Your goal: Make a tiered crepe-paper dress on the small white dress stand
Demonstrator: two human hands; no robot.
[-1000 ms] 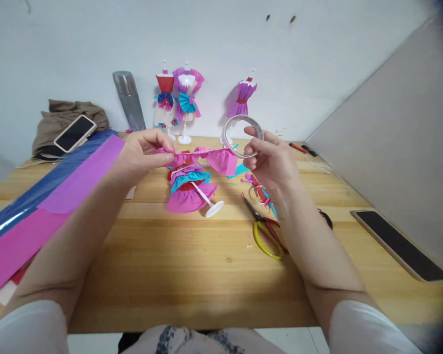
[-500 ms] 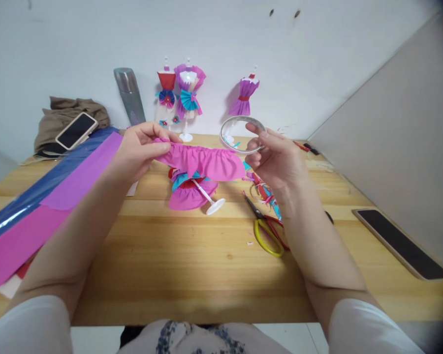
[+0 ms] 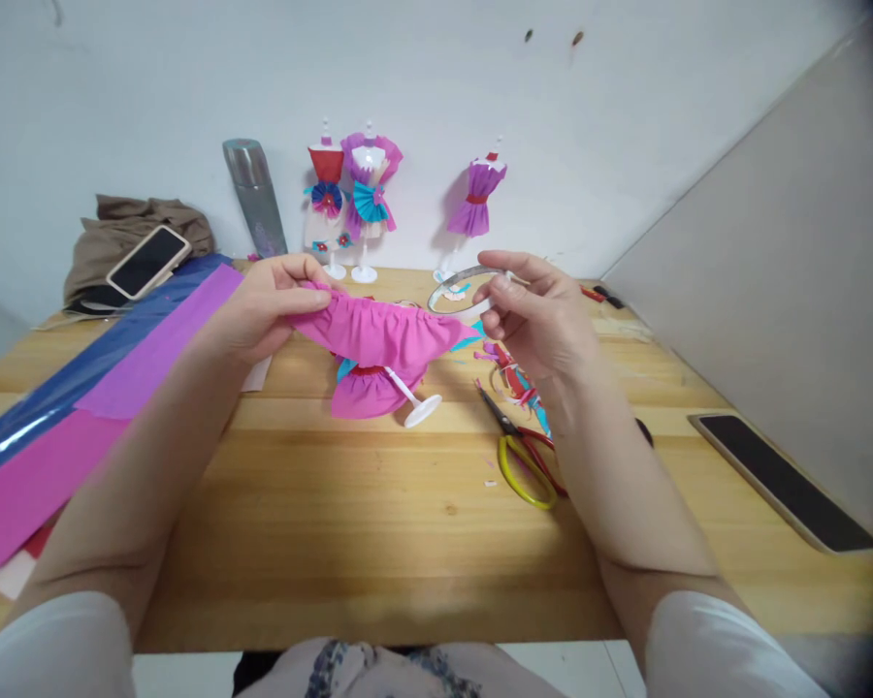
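My left hand (image 3: 276,301) pinches one end of a gathered strip of pink crepe paper (image 3: 385,333), which stretches across to the right in mid-air. In my right hand (image 3: 534,310) is a thin roll of clear tape (image 3: 447,286), its ring tilted; the strip's far end lies close to the roll, and I cannot tell if tape joins them. Below and behind the strip, a small dress stand with a pink skirt (image 3: 364,396) lies on its side, its white base (image 3: 423,411) toward me. The strip hides its upper part.
Yellow-and-red scissors (image 3: 513,451) and colourful paper scraps (image 3: 520,378) lie near my right forearm. Phones rest at right (image 3: 786,480) and on brown cloth (image 3: 149,262) at left, near crepe paper sheets (image 3: 145,339). Dressed stands (image 3: 369,194) and a bottle (image 3: 254,194) line the wall.
The tape roll has tipped flatter and dropped a little in my right hand. The strip's right end now narrows to a point; its lower edge hangs lower in the middle.
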